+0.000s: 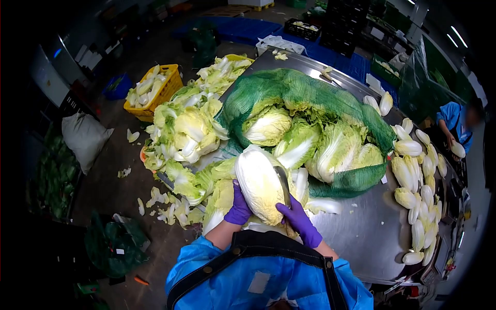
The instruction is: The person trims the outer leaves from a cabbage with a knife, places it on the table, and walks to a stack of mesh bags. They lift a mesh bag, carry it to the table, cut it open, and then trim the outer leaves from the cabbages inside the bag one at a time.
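Observation:
A trimmed napa cabbage (261, 183), white at the top and pale yellow below, is tilted in front of my body. My left hand (238, 207), in a purple glove, is closed around its left side. In a purple glove too, my right hand (299, 221) grips a knife (283, 183). The dark blade lies along the cabbage's right side, and the thumb reaches the cabbage. Behind it, a green mesh bag (315, 93) lies open with several leafy cabbages (336, 150) inside. Loose outer leaves (191, 132) are heaped to the left.
Several trimmed cabbages (421, 194) line the right side of the metal table (356, 232). Across it, a co-worker (454, 124) in blue holds a cabbage. A yellow crate (170, 88) of cabbages stands on the floor at left, with leaf scraps (178, 213) nearer.

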`<action>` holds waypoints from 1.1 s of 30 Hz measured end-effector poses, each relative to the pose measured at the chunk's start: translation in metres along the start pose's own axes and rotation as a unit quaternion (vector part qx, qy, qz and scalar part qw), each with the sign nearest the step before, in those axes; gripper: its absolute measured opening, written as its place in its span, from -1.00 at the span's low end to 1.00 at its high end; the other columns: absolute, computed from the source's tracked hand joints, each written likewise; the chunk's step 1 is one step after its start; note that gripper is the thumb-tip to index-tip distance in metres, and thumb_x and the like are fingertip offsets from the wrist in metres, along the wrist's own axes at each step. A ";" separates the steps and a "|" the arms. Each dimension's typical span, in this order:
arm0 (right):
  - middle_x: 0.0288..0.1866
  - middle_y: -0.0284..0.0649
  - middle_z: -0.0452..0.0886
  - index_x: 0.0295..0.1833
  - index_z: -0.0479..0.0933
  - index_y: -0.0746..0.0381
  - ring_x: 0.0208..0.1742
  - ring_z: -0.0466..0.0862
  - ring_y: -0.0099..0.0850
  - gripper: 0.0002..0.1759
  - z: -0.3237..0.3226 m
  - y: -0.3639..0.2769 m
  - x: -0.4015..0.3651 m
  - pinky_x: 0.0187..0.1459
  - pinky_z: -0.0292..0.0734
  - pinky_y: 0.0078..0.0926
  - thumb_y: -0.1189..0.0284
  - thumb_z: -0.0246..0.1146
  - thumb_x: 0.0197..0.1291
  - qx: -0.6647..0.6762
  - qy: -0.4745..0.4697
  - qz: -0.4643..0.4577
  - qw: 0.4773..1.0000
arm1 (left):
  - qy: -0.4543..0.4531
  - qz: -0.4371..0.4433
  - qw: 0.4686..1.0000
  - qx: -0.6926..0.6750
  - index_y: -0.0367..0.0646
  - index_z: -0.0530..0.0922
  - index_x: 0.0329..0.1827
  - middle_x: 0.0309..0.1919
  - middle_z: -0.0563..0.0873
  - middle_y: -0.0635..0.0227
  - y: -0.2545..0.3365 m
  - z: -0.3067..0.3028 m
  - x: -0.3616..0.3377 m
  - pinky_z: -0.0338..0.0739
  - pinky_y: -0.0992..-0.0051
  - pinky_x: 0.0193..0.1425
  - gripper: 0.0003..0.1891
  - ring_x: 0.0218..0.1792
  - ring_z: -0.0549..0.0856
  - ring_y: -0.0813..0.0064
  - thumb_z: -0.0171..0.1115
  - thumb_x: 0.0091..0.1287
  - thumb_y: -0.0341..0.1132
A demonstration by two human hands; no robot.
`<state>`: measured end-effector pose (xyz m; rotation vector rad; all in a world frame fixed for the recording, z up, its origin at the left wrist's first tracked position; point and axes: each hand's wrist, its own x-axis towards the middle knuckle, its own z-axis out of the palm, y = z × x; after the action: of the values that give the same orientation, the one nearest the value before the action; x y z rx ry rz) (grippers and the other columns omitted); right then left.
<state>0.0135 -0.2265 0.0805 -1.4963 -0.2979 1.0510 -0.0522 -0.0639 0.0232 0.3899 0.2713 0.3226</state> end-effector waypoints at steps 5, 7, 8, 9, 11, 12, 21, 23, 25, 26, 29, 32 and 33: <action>-0.27 -0.09 0.57 0.15 0.33 0.31 -0.51 0.55 -0.40 -0.45 0.005 0.002 -0.004 -0.43 0.49 -0.49 0.25 0.24 0.11 -0.219 0.143 -0.181 0.948 | 0.069 0.031 0.997 -0.001 -0.08 0.09 0.37 0.28 0.25 0.09 -0.002 -0.001 -0.001 0.14 0.08 0.35 -0.20 0.25 0.30 0.08 0.05 0.16 0.19; -0.31 -0.06 0.60 0.09 0.40 0.29 -0.44 0.62 -0.23 -0.57 0.004 -0.011 -0.012 -0.37 0.51 -0.46 0.29 0.18 0.16 -0.335 0.233 -0.246 0.879 | 0.032 0.032 0.999 0.003 -0.11 0.10 0.35 0.27 0.27 0.09 0.000 -0.020 0.003 0.17 0.08 0.34 -0.25 0.24 0.32 0.09 0.11 0.15 0.04; -0.37 -0.11 0.60 0.06 0.43 0.28 -0.44 0.63 -0.25 -0.62 0.001 -0.009 -0.013 -0.37 0.51 -0.45 0.33 0.17 0.17 -0.313 0.222 -0.261 0.886 | -0.007 0.033 0.999 0.006 -0.15 0.12 0.34 0.26 0.29 0.08 0.002 -0.024 0.004 0.19 0.09 0.33 -0.28 0.23 0.34 0.10 0.16 0.14 -0.11; -0.44 -0.15 0.61 0.02 0.47 0.26 -0.45 0.64 -0.26 -0.68 -0.001 -0.011 -0.014 -0.38 0.51 -0.45 0.36 0.15 0.18 -0.291 0.212 -0.275 0.891 | -0.008 0.032 0.999 0.006 -0.15 0.12 0.34 0.26 0.29 0.08 0.003 -0.028 0.004 0.19 0.09 0.33 -0.28 0.23 0.34 0.10 0.16 0.14 -0.11; -0.51 -0.20 0.60 -0.04 0.50 0.24 -0.49 0.63 -0.28 -0.75 0.003 -0.024 -0.028 -0.40 0.51 -0.43 0.42 0.12 0.19 -0.308 0.105 -0.263 0.908 | 0.007 0.026 0.999 -0.025 -0.17 0.10 0.32 0.18 0.36 0.14 0.005 -0.031 0.003 0.28 0.19 0.29 -0.22 0.21 0.37 0.16 0.28 0.00 -0.35; -0.51 -0.17 0.60 -0.09 0.52 0.22 -0.53 0.62 -0.26 -0.79 0.008 -0.021 -0.029 -0.44 0.49 -0.41 0.42 0.12 0.17 -0.303 0.076 -0.267 0.911 | 0.007 0.023 0.999 -0.024 -0.17 0.10 0.32 0.18 0.36 0.14 0.005 -0.030 0.002 0.28 0.19 0.29 -0.22 0.21 0.37 0.16 0.28 0.00 -0.35; -0.57 -0.11 0.54 -0.18 0.54 0.14 -0.56 0.58 -0.16 -0.85 0.018 -0.017 -0.021 -0.53 0.43 -0.33 0.41 0.11 0.17 -0.385 0.111 -0.341 0.850 | -0.004 0.135 0.979 0.155 -0.19 0.13 0.29 0.09 0.43 0.26 0.010 -0.014 -0.006 0.37 0.31 0.21 -0.07 0.11 0.45 0.28 0.48 -0.21 -0.36; -0.57 -0.11 0.54 -0.18 0.54 0.14 -0.56 0.58 -0.16 -0.85 0.017 -0.015 -0.020 -0.53 0.43 -0.33 0.41 0.11 0.18 -0.384 0.108 -0.339 0.852 | -0.002 0.136 0.977 0.164 -0.19 0.14 0.28 0.08 0.44 0.27 0.010 -0.011 -0.009 0.38 0.33 0.19 -0.04 0.10 0.46 0.30 0.53 -0.25 -0.34; -0.56 -0.11 0.55 -0.18 0.54 0.15 -0.55 0.58 -0.16 -0.85 0.016 -0.013 -0.020 -0.52 0.44 -0.33 0.40 0.10 0.18 -0.386 0.101 -0.337 0.853 | -0.001 0.137 0.977 0.162 -0.19 0.13 0.28 0.08 0.44 0.27 0.010 -0.008 -0.009 0.38 0.33 0.19 -0.03 0.10 0.46 0.30 0.53 -0.25 -0.34; -0.56 -0.11 0.55 -0.18 0.54 0.15 -0.55 0.58 -0.16 -0.85 0.016 -0.013 -0.020 -0.52 0.44 -0.33 0.40 0.10 0.18 -0.387 0.101 -0.337 0.853 | -0.001 0.138 0.978 0.159 -0.19 0.13 0.28 0.08 0.44 0.27 0.009 -0.007 -0.009 0.38 0.34 0.19 -0.03 0.10 0.46 0.30 0.54 -0.25 -0.33; -0.55 -0.10 0.55 -0.19 0.54 0.15 -0.55 0.58 -0.16 -0.85 0.016 -0.014 -0.020 -0.52 0.44 -0.33 0.39 0.10 0.19 -0.386 0.098 -0.329 0.856 | -0.001 0.136 0.978 0.155 -0.19 0.13 0.28 0.07 0.45 0.27 0.009 -0.008 -0.008 0.38 0.34 0.19 -0.03 0.09 0.47 0.30 0.53 -0.25 -0.34; -0.53 -0.10 0.56 -0.18 0.54 0.15 -0.53 0.59 -0.15 -0.85 0.016 -0.014 -0.020 -0.51 0.45 -0.32 0.39 0.10 0.19 -0.384 0.092 -0.323 0.860 | 0.001 0.143 0.977 0.160 -0.19 0.12 0.28 0.08 0.44 0.25 0.010 -0.007 -0.009 0.38 0.33 0.19 -0.05 0.10 0.46 0.28 0.49 -0.22 -0.34; -0.52 -0.10 0.57 -0.18 0.54 0.15 -0.53 0.59 -0.15 -0.85 0.015 -0.013 -0.019 -0.50 0.45 -0.32 0.39 0.10 0.19 -0.387 0.090 -0.323 0.859 | 0.001 0.144 0.977 0.160 -0.19 0.12 0.28 0.08 0.44 0.25 0.010 -0.008 -0.008 0.38 0.33 0.19 -0.05 0.10 0.46 0.28 0.49 -0.22 -0.34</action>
<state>-0.0033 -0.2272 0.1019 -1.9684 -1.1009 0.2195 -0.0642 -0.0556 0.0220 0.7507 0.2703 0.5659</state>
